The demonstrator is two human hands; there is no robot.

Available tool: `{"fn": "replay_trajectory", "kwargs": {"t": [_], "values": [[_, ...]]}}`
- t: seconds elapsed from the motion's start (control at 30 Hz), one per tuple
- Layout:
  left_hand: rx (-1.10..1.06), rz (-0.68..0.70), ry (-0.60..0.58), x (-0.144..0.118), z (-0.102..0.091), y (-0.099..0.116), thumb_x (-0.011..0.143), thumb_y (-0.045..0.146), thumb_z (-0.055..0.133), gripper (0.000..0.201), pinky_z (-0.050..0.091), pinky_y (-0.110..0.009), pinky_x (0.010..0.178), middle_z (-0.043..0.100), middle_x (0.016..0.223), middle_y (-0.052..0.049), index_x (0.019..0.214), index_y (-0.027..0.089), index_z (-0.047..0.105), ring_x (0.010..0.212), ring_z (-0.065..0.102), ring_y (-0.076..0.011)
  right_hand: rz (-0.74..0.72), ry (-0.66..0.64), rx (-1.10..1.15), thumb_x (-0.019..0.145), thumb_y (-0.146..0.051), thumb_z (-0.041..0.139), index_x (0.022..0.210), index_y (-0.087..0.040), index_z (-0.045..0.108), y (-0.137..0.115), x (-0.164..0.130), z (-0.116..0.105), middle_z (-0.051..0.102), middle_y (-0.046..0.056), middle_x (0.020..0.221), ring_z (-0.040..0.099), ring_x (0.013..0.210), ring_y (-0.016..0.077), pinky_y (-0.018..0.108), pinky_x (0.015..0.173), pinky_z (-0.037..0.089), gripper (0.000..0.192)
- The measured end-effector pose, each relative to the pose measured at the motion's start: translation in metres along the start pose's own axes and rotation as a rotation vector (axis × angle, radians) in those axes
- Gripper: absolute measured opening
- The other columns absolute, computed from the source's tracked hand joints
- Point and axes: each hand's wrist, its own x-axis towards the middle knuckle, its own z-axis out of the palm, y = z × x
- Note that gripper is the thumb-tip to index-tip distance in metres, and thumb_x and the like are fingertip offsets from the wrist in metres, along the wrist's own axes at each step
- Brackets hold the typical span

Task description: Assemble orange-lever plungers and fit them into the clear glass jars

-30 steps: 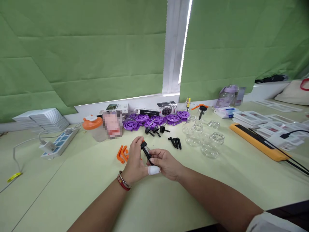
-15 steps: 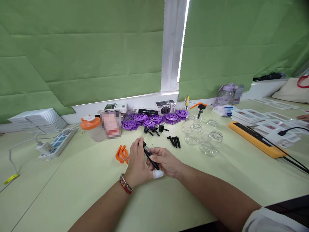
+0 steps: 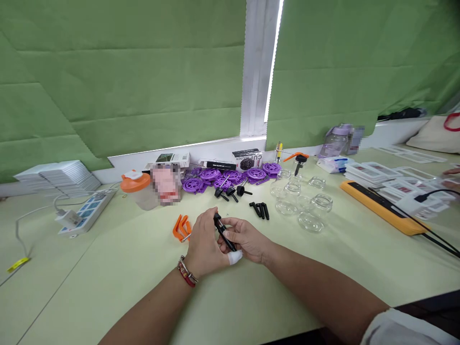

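Both hands are together above the table, around a slim black part [image 3: 227, 239] with a rounded black collar and a short metallic stretch near its upper end. My left hand [image 3: 205, 242] has its fingertips at the collar and its white-wrapped thumb by the lower end. My right hand [image 3: 246, 239] pinches the middle of the part between thumb and fingers. Orange curved levers [image 3: 178, 229] with a metal pin lie just left of my left hand. Beyond the hands are black caps with stems [image 3: 232, 193] and several short black elbow pieces [image 3: 264, 211].
Clear glass jars [image 3: 312, 218] stand at right, near a yellow-orange bar-shaped device [image 3: 381, 206]. Purple round plastic parts [image 3: 212, 175] line the back. An orange-lidded cup [image 3: 138, 189] and a power strip [image 3: 89, 211] sit at left. Another person's hand [image 3: 452, 178] shows at far right.
My left fingertips have shifted slightly over the part's upper end, and its black collar shows more. The wrapped thumb is tilted up a little. Another person's hand at far right has moved.
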Motion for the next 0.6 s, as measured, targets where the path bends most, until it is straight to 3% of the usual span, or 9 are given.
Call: {"fn": "replay_trajectory", "kwargs": {"t": [0.2, 0.37, 0.5, 0.6], "values": [[-0.061, -0.072, -0.058, 0.0, -0.007, -0.002, 0.047, 0.039, 0.077, 0.092, 0.043, -0.042, 0.079, 0.056, 0.11, -0.012, 0.128, 0.02, 0.039, 0.096, 0.055, -0.0319, 0.007, 0.047, -0.085, 0.063, -0.034, 0.079, 0.1, -0.014, 0.052, -0.003, 0.002, -0.006, 0.068, 0.003, 0.07, 0.067, 0.064, 0.0169, 0.033, 0.067, 0.051, 0.05], [-0.152, -0.147, -0.148, 0.003, -0.015, -0.005, 0.05, 0.028, 0.076, 0.085, 0.043, -0.038, 0.078, 0.056, 0.111, -0.01, 0.125, 0.022, 0.036, 0.094, 0.056, -0.0271, -0.023, 0.118, -0.291, 0.064, -0.031, 0.076, 0.092, -0.014, 0.056, -0.009, 0.008, -0.021, 0.066, 0.002, 0.069, 0.064, 0.059, 0.0142, 0.028, 0.059, 0.05, 0.038], [-0.415, -0.29, -0.278, 0.007, -0.025, -0.005, 0.057, 0.022, 0.071, 0.067, 0.044, -0.034, 0.075, 0.058, 0.104, -0.006, 0.116, 0.024, 0.038, 0.087, 0.056, -0.0207, -0.203, 0.419, -0.721, 0.076, -0.026, 0.061, 0.089, -0.015, 0.058, -0.013, 0.019, -0.044, 0.062, 0.001, 0.07, 0.058, 0.056, 0.0121, 0.028, 0.056, 0.047, 0.017], [-0.689, -0.426, -0.398, 0.01, -0.033, -0.004, 0.062, 0.024, 0.064, 0.051, 0.044, -0.028, 0.065, 0.061, 0.094, -0.004, 0.108, 0.023, 0.043, 0.08, 0.055, -0.0176, -0.308, 0.46, -1.149, 0.08, -0.02, 0.054, 0.092, -0.016, 0.065, -0.015, 0.024, -0.056, 0.064, 0.005, 0.084, 0.059, 0.071, 0.0145, 0.03, 0.068, 0.046, 0.017]]}}
